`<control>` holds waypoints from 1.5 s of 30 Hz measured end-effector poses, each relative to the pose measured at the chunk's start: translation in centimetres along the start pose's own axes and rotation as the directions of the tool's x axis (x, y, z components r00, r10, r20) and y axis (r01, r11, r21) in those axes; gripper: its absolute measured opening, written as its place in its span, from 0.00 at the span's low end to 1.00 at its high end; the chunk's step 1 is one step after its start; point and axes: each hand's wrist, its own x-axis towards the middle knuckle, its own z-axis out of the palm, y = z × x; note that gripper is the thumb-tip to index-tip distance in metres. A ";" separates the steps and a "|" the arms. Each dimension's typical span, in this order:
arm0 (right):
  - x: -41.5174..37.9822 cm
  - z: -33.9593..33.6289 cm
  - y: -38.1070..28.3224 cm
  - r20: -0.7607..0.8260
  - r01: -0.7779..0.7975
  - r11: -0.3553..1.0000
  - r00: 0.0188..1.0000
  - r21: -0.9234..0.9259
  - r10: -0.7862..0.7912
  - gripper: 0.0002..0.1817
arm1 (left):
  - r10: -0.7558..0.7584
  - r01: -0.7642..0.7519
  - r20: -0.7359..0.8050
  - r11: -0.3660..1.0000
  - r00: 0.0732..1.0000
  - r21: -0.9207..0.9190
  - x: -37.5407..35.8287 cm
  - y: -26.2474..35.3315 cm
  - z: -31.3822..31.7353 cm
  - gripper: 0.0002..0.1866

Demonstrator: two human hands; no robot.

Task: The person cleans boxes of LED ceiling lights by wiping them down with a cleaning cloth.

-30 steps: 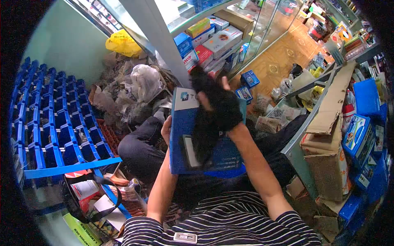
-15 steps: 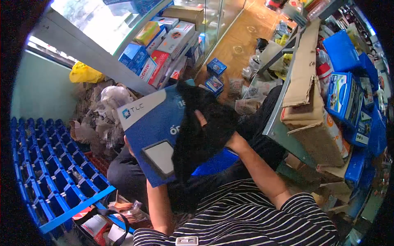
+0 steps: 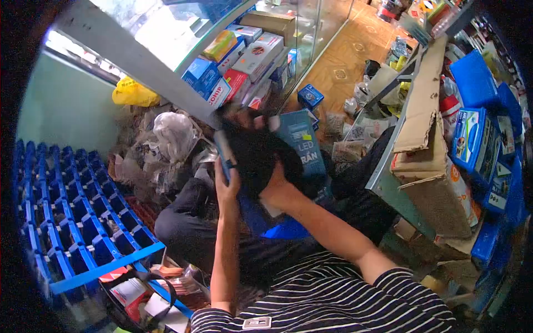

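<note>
A blue box [image 3: 315, 158] with "LED" lettering is held tilted above my lap, much of it hidden behind a black cloth [image 3: 247, 139]. My left hand [image 3: 227, 183] is closed on the box's left edge, its fingers along the narrow side. My right hand [image 3: 279, 191] is wrapped in the black cloth and presses it against the box; its fingers are partly buried in the fabric. Beneath the box, a bright blue surface [image 3: 286, 229] shows on my lap.
To the left stands a blue rack of small bins [image 3: 83, 216]. Clear plastic bags [image 3: 175, 133] and a yellow bag [image 3: 134, 92] lie behind it. A torn cardboard box [image 3: 430, 183] and blue packages [image 3: 472, 139] line the right. Stacked boxes [image 3: 261, 53] sit behind glass.
The blue box has turned, so its white-cornered front with the logo no longer faces me and a lettered face shows. The cloth and my right hand have moved left across it.
</note>
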 end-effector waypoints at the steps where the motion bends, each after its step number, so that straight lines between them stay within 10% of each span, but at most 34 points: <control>1: 0.0 -1.1 -0.8 0.057 0.052 0.998 0.997 0.022 -0.053 0.36 | -0.010 0.007 -0.026 0.992 1.000 -0.125 0.3 -0.8 -0.5 0.36; 6: -5.3 -4.1 4.6 0.195 0.090 0.994 0.978 -0.069 -0.075 0.29 | 0.010 -0.056 -0.165 0.959 0.986 -0.278 -0.1 -0.1 -3.2 0.36; 8: -3.1 -4.4 5.3 0.229 -0.381 0.917 0.909 0.119 0.348 0.25 | -0.034 -0.030 -0.255 0.970 0.966 -0.243 -1.2 1.6 -0.8 0.36; 10: -1.2 -4.4 2.8 0.058 -0.423 0.890 0.906 0.169 0.419 0.26 | -0.029 0.014 -0.183 0.997 0.983 -0.081 -1.2 2.4 0.7 0.36; 12: -3.5 1.1 1.9 -0.213 0.052 0.993 0.974 -0.103 -0.073 0.33 | -0.028 0.034 -0.093 0.997 0.995 0.066 -1.3 1.6 1.0 0.35; 13: -3.3 1.8 1.4 -0.097 -0.027 0.984 0.994 0.175 0.044 0.35 | -0.017 0.023 -0.051 0.991 0.999 0.134 -0.9 2.4 1.5 0.35; 14: -3.4 2.0 1.9 -0.070 -0.019 0.992 0.997 0.124 0.028 0.35 | -0.112 0.107 -0.053 0.991 0.992 -0.085 -1.6 3.5 2.3 0.36; 17: -5.8 3.3 6.8 -0.013 -0.171 0.965 0.984 0.197 0.177 0.32 | 0.070 -0.048 -0.173 0.991 0.982 0.127 -1.3 1.7 1.1 0.36; 22: -9.8 4.5 11.8 0.515 -0.779 0.287 0.595 0.557 0.617 0.34 | -0.014 0.045 -0.133 0.971 0.991 0.234 -2.6 2.1 2.5 0.38; 25: -9.4 7.6 16.4 0.466 -0.701 0.057 0.529 0.711 0.709 0.35 | 0.109 -0.124 0.066 0.950 0.992 0.287 -2.7 -0.9 0.4 0.36; 29: -10.3 9.1 18.9 0.485 -0.713 -0.027 0.449 0.701 0.751 0.31 | -0.045 0.008 0.160 0.973 0.986 0.229 -2.8 1.9 1.1 0.34; 32: -11.5 10.0 19.0 0.489 -0.743 0.010 0.451 0.670 0.747 0.29 | -0.123 0.078 0.132 0.949 0.984 0.305 -0.5 2.7 -0.5 0.32; 33: -12.1 10.3 18.9 0.488 -0.750 0.030 0.459 0.660 0.742 0.29 | 0.020 -0.117 0.206 0.874 0.978 0.472 0.6 2.0 -1.8 0.31; 35: -13.3 10.7 18.9 0.470 -0.770 0.109 0.487 0.628 0.736 0.29 | -0.183 0.041 0.267 0.887 0.946 0.460 1.1 4.2 -2.3 0.31; 39: -10.0 6.8 15.9 0.361 -0.788 0.455 0.602 0.416 0.712 0.27 | -0.525 -0.114 0.316 0.380 0.790 0.918 3.5 7.1 -2.1 0.39; 40: -8.4 5.6 14.8 0.297 -0.676 0.570 0.727 0.466 0.619 0.28 | -0.380 -0.404 0.493 0.293 0.783 0.867 3.8 5.7 -1.9 0.39; 45: -7.3 2.9 11.4 0.245 -0.300 0.900 0.942 0.317 0.228 0.26 | -0.556 -0.171 0.346 0.343 0.756 0.924 4.7 -0.2 -0.1 0.39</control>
